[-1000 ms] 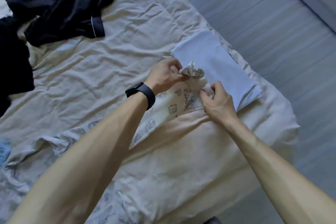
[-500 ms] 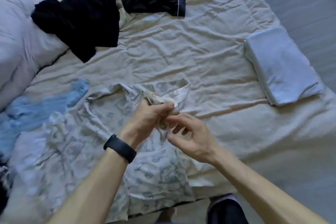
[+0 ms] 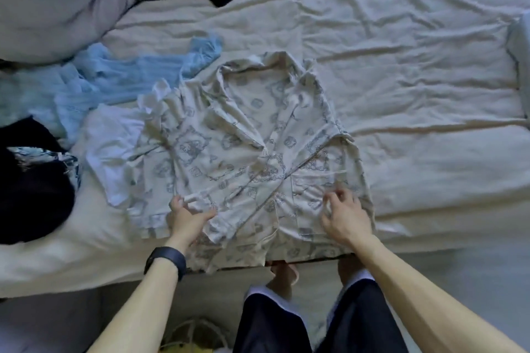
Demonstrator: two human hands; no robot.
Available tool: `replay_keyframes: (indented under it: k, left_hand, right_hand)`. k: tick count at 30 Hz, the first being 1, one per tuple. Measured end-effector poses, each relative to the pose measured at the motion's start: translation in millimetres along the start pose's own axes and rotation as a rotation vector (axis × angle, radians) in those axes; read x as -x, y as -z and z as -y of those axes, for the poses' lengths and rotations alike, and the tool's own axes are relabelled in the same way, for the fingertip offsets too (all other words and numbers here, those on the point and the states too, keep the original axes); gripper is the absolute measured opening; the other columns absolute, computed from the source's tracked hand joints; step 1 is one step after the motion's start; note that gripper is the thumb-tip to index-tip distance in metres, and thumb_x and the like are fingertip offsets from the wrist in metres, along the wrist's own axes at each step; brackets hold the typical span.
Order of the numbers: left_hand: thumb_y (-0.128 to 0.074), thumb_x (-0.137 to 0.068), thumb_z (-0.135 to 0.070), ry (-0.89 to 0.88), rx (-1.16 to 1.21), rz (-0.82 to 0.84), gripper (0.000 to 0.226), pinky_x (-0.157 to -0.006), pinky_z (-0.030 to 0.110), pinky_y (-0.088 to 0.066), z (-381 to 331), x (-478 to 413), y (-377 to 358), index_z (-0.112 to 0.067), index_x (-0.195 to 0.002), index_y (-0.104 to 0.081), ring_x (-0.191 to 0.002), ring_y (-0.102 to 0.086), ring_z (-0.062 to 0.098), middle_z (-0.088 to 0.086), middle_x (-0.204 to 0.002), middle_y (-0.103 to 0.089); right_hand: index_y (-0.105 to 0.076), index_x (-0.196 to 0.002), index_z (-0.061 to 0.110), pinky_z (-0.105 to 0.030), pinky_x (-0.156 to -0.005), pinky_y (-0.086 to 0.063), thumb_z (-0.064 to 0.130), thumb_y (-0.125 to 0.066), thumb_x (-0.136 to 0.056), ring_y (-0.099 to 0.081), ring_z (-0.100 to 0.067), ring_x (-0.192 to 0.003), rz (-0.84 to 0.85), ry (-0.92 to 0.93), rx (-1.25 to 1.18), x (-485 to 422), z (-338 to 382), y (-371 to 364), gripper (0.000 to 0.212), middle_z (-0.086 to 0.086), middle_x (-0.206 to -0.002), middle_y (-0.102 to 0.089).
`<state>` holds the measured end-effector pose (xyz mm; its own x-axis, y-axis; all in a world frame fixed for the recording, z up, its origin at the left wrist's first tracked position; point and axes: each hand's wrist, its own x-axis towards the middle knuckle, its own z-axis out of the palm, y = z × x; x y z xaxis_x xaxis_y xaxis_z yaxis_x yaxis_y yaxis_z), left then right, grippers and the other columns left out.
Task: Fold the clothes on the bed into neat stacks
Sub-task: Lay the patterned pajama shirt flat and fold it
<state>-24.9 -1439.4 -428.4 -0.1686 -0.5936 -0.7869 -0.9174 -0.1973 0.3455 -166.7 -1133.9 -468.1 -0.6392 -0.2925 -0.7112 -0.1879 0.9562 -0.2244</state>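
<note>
On the bed (image 3: 401, 100), a light blue garment (image 3: 120, 80), a white garment (image 3: 114, 149) and black clothes (image 3: 31, 198) crowd the left side of the printed shirt (image 3: 243, 149). It lies spread before me; the fingers (image 3: 175, 203) of my left hand (image 3: 186, 219) pinch its lower fold, and those of my right hand (image 3: 345, 219) curl on it, grip unclear.

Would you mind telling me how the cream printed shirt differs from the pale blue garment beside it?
The cream printed shirt carries a blue-grey print; the pale blue garment is plain. The shirt lies spread out flat, the blue garment crumpled. Both lie unfolded on the bed.
</note>
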Motion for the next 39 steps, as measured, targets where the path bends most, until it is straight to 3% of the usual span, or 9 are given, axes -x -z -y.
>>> replay_keyframes:
  k: [6, 10, 12, 16, 22, 28, 30, 34, 39]
  left_hand:
    - [-0.073, -0.084, -0.034, -0.382, -0.342, 0.038, 0.077, -0.104, 0.043, -0.037, -88.0, -27.1, -35.9, -0.028, -0.148, -0.029, -0.137, -0.034, 0.030, 0.007, -0.152, -0.027]
    - [-0.070, -0.086, -0.041, -0.647, -0.511, 0.116, 0.067, -0.105, 0.038, -0.040, -178.7, -31.9, -97.4, -0.021, -0.144, -0.042, -0.133, -0.044, 0.024, 0.005, -0.147, -0.042]
    - [-0.068, -0.087, -0.046, -0.729, -0.571, 0.121, 0.067, -0.107, 0.038, -0.041, -219.1, -36.7, -130.5, -0.017, -0.143, -0.044, -0.132, -0.045, 0.023, 0.005, -0.145, -0.047]
    - [-0.067, -0.087, -0.053, -0.837, -0.652, 0.101, 0.070, -0.103, 0.043, -0.045, -285.1, -49.1, -185.0, -0.017, -0.142, -0.044, -0.128, -0.049, 0.026, 0.007, -0.141, -0.051]
    - [-0.062, -0.093, -0.043, -0.846, -1.072, 0.074, 0.032, -0.081, 0.037, -0.051, -357.1, -82.4, -217.7, -0.011, -0.098, -0.067, -0.102, -0.064, 0.031, 0.012, -0.104, -0.069]
    - [-0.074, -0.091, -0.030, -0.631, -0.553, 0.473, 0.010, -0.052, 0.025, -0.051, -390.1, -101.6, -236.0, -0.025, -0.084, -0.068, -0.061, -0.059, 0.011, -0.001, -0.082, -0.066]
    - [-0.074, -0.091, -0.028, -0.632, -0.573, 0.459, 0.009, -0.055, 0.027, -0.052, -390.5, -110.2, -248.4, -0.024, -0.085, -0.069, -0.063, -0.059, 0.013, 0.002, -0.085, -0.067]
    - [-0.073, -0.091, -0.033, -0.657, -0.657, 0.409, 0.024, -0.090, 0.034, -0.054, -384.3, -121.8, -265.0, -0.016, -0.108, -0.071, -0.100, -0.067, 0.019, 0.004, -0.113, -0.071]
    - [-0.071, -0.091, -0.037, -0.836, -0.782, 0.289, 0.028, -0.082, 0.027, -0.048, -379.9, -111.4, -264.9, -0.018, -0.110, -0.066, -0.097, -0.063, 0.017, -0.003, -0.101, -0.065]
  right_hand:
    - [-0.064, -0.120, 0.016, -0.036, -0.090, -0.049, 0.048, -0.058, -0.096, -0.063, -0.020, -0.104, -0.199, -0.209, -0.652, -31.5, 25.9, 43.6, 0.041, -0.001, -0.115, -0.068]
    - [-0.060, -0.094, 0.015, -0.026, -0.054, -0.044, 0.033, -0.069, -0.096, -0.054, -0.013, -0.065, -0.153, -0.335, -1.534, -81.0, 34.5, 79.3, 0.020, 0.002, -0.076, -0.059]
    - [-0.060, -0.083, 0.017, -0.023, -0.046, -0.036, 0.031, -0.073, -0.093, -0.048, -0.012, -0.055, -0.142, -0.465, -1.730, -105.6, 36.6, 92.7, 0.022, 0.004, -0.060, -0.055]
    - [-0.060, -0.072, 0.017, -0.021, -0.044, -0.043, 0.041, -0.075, -0.089, -0.050, -0.009, -0.036, -0.003, -0.731, -1.884, -137.9, 37.5, 97.4, 0.034, 0.006, -0.044, -0.057]
    - [-0.060, -0.088, 0.018, -0.024, -0.047, -0.049, 0.026, -0.071, -0.095, -0.063, -0.015, -0.068, -0.027, -0.799, -2.108, -151.2, 23.4, 85.7, 0.015, 0.000, -0.072, -0.070]
    - [-0.061, -0.091, 0.017, -0.026, -0.062, -0.050, 0.024, -0.068, -0.096, -0.069, -0.013, -0.064, -0.103, -0.690, -2.316, -149.5, -3.4, 78.5, 0.012, -0.002, -0.080, -0.076]
    - [-0.061, -0.088, 0.018, -0.026, -0.063, -0.046, 0.026, -0.067, -0.097, -0.067, -0.011, -0.061, -0.123, -0.690, -2.282, -153.6, -4.1, 77.9, 0.013, 0.000, -0.078, -0.075]
    - [-0.060, -0.088, 0.016, -0.027, -0.055, -0.041, 0.025, -0.074, -0.092, -0.058, -0.017, -0.061, -0.212, -0.698, -2.167, -161.0, 2.6, 72.6, 0.017, -0.006, -0.078, -0.068]
    - [-0.064, -0.082, 0.011, -0.034, -0.059, -0.054, 0.030, -0.076, -0.091, -0.055, -0.020, -0.064, -0.339, -0.722, -1.836, -163.5, 6.1, 61.1, 0.025, -0.009, -0.074, -0.061]
